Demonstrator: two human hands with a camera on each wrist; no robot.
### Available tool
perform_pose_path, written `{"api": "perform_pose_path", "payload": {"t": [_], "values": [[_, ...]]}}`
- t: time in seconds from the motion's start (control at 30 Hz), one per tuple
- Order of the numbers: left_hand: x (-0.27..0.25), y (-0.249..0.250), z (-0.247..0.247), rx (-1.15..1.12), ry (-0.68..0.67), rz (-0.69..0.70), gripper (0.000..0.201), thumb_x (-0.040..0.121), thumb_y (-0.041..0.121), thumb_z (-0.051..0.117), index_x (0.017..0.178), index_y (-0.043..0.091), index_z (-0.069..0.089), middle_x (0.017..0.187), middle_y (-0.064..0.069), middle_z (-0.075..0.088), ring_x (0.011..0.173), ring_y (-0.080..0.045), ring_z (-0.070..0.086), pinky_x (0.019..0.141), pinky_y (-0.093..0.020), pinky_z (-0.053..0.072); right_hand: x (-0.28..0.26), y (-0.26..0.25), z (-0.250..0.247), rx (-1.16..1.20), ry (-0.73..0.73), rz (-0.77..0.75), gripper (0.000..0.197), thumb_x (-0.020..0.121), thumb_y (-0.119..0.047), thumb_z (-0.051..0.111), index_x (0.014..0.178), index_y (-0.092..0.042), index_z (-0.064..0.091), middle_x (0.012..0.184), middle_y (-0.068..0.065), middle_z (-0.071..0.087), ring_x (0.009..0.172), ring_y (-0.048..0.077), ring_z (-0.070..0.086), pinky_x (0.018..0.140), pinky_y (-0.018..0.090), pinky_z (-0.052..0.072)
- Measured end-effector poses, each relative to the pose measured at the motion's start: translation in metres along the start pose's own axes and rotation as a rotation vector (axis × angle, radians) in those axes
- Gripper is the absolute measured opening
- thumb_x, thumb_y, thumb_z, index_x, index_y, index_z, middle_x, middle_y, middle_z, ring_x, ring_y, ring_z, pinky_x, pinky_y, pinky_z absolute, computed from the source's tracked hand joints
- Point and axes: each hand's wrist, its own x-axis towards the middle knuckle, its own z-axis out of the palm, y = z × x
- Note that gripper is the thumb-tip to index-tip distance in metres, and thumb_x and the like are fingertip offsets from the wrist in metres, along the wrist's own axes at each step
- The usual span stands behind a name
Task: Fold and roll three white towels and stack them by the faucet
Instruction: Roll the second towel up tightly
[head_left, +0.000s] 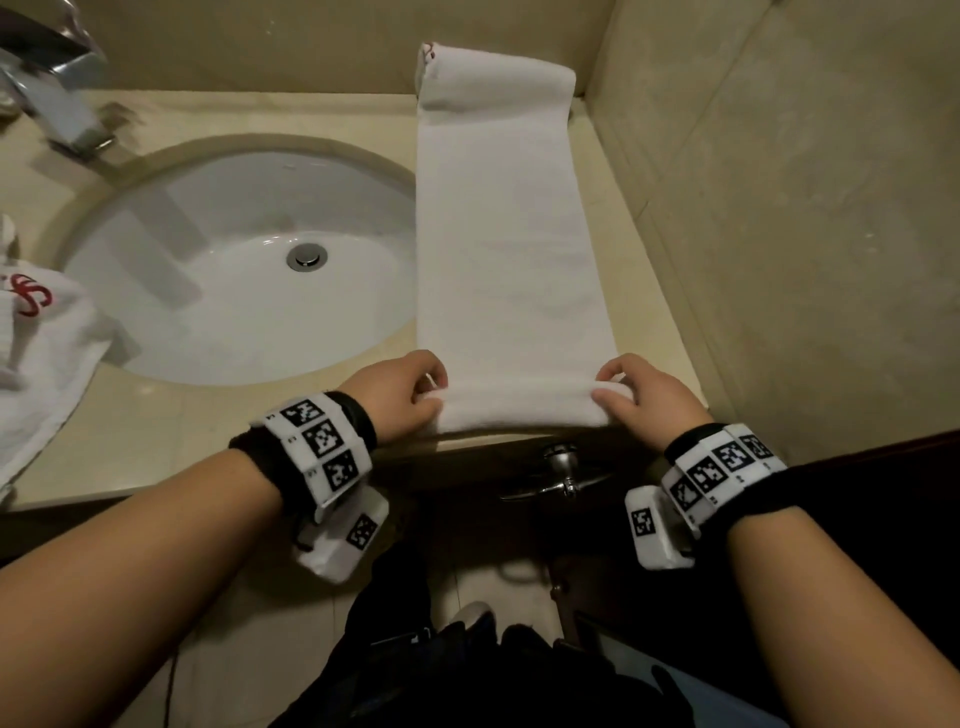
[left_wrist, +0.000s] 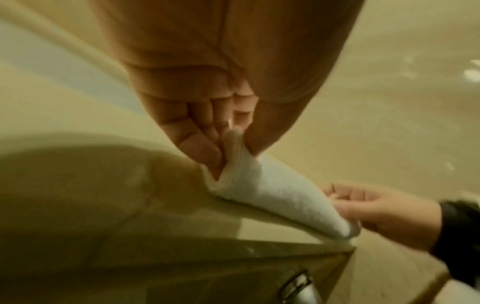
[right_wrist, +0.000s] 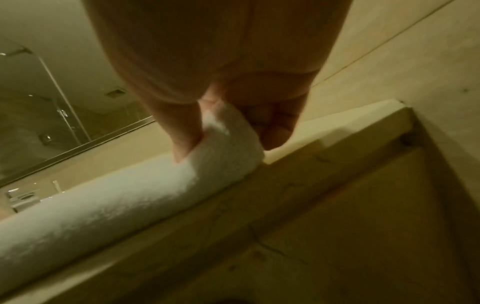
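The left hand (head_left: 397, 387) and right hand (head_left: 641, 392) each pinched an end of the rolled near edge of the folded white towel (head_left: 506, 249), which lay lengthwise on the table (head_left: 156, 441) right of the sink (head_left: 234, 291), its far end against the wall.

Dim warm light; wrist views blurred, soft; edges distorted.

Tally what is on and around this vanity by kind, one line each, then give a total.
White towels: 2, the folded towel held by left hand and right hand, and the crumpled towel
Faucets: 1
Sinks: 1
Total: 4
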Motion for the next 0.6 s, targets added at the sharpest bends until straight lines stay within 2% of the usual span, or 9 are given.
{"api": "perform_pose_path", "payload": {"t": [0.1, 0.2, 0.23, 0.3, 0.37, 0.43, 0.5, 0.53, 0.6], "values": [[0.007, -0.002, -0.002, -0.008, 0.015, -0.032, 0.017, 0.083, 0.023, 0.058, 0.099, 0.018, 0.055, 0.094, 0.002, 0.054, 0.085, -0.017, 0.052, 0.074, -0.024, 0.035, 0.004, -0.011, 0.002, -0.144, 0.076, 0.023, 0.026, 0.084, -0.031, 0.059, 0.105, -0.019, 0.05, 0.112, 0.007, 0.059, 0.102, 0.029, 0.055, 0.079, 0.031, 0.037], [0.009, 0.001, -0.003, 0.146, 0.091, 0.036, 0.016, 0.085, 0.023, 0.056, 0.1, 0.017, 0.056, 0.104, -0.003, 0.053, 0.094, -0.023, 0.055, 0.076, -0.026, 0.037, 0.0, -0.026, 0.009, -0.393, 0.24, -0.22, 0.016, 0.082, -0.018, 0.058, 0.098, -0.015, 0.058, 0.103, 0.007, 0.059, 0.095, 0.031, 0.052, 0.08, 0.037, 0.037], [0.008, 0.004, -0.002, 0.173, 0.108, 0.093, 0.017, 0.086, 0.02, 0.055, 0.101, 0.016, 0.058, 0.107, -0.005, 0.053, 0.096, -0.025, 0.055, 0.078, -0.027, 0.038, -0.002, -0.028, 0.011, -0.391, 0.214, -0.315, 0.013, 0.083, -0.014, 0.057, 0.095, -0.012, 0.061, 0.1, 0.009, 0.06, 0.092, 0.032, 0.052, 0.078, 0.038, 0.038], [0.005, 0.011, 0.0, 0.22, 0.11, 0.244, 0.019, 0.087, 0.019, 0.052, 0.103, 0.014, 0.061, 0.11, -0.008, 0.056, 0.099, -0.028, 0.055, 0.084, -0.031, 0.041, -0.006, -0.028, 0.014, -0.349, 0.119, -0.413, 0.015, 0.084, -0.021, 0.057, 0.095, -0.011, 0.06, 0.098, 0.008, 0.061, 0.092, 0.03, 0.053, 0.078, 0.039, 0.041], [-0.001, 0.016, 0.004, 0.327, 0.07, 0.332, 0.027, 0.088, 0.031, 0.052, 0.108, 0.016, 0.059, 0.112, -0.005, 0.056, 0.102, -0.027, 0.053, 0.086, -0.036, 0.043, -0.009, -0.024, 0.014, -0.343, 0.055, -0.418, 0.03, 0.079, -0.033, 0.065, 0.101, -0.014, 0.058, 0.104, 0.004, 0.06, 0.096, 0.025, 0.052, 0.083, 0.038, 0.042], [-0.003, 0.016, 0.007, 0.512, 0.033, 0.346, 0.038, 0.086, 0.044, 0.051, 0.113, 0.018, 0.052, 0.116, -0.002, 0.051, 0.102, -0.024, 0.05, 0.085, -0.035, 0.041, -0.011, -0.02, 0.014, -0.346, 0.051, -0.434, 0.038, 0.072, -0.028, 0.072, 0.104, -0.012, 0.058, 0.11, 0.007, 0.058, 0.097, 0.027, 0.055, 0.086, 0.038, 0.044], [-0.003, 0.016, 0.007, 0.646, 0.052, 0.362, 0.033, 0.088, 0.038, 0.047, 0.116, 0.019, 0.048, 0.117, -0.001, 0.051, 0.102, -0.023, 0.049, 0.082, -0.033, 0.038, -0.01, -0.018, 0.013, -0.316, 0.087, -0.452, 0.033, 0.072, -0.012, 0.069, 0.104, -0.008, 0.061, 0.108, 0.012, 0.06, 0.094, 0.032, 0.058, 0.083, 0.037, 0.045], [-0.002, 0.016, 0.006, 0.643, 0.062, 0.356, 0.031, 0.089, 0.033, 0.045, 0.116, 0.02, 0.048, 0.117, -0.002, 0.053, 0.101, -0.024, 0.05, 0.082, -0.033, 0.039, -0.009, -0.018, 0.011, -0.292, 0.1, -0.45, 0.03, 0.075, -0.008, 0.065, 0.104, -0.009, 0.062, 0.105, 0.011, 0.062, 0.094, 0.032, 0.058, 0.081, 0.035, 0.044], [-0.001, 0.017, 0.0, 0.513, 0.038, 0.291, 0.032, 0.086, 0.026, 0.047, 0.117, 0.019, 0.05, 0.114, -0.004, 0.058, 0.1, -0.026, 0.054, 0.082, -0.035, 0.042, -0.006, -0.019, 0.007, -0.234, 0.093, -0.399, 0.024, 0.083, -0.012, 0.057, 0.106, -0.015, 0.062, 0.101, 0.007, 0.065, 0.094, 0.028, 0.059, 0.076, 0.029, 0.039]]}}
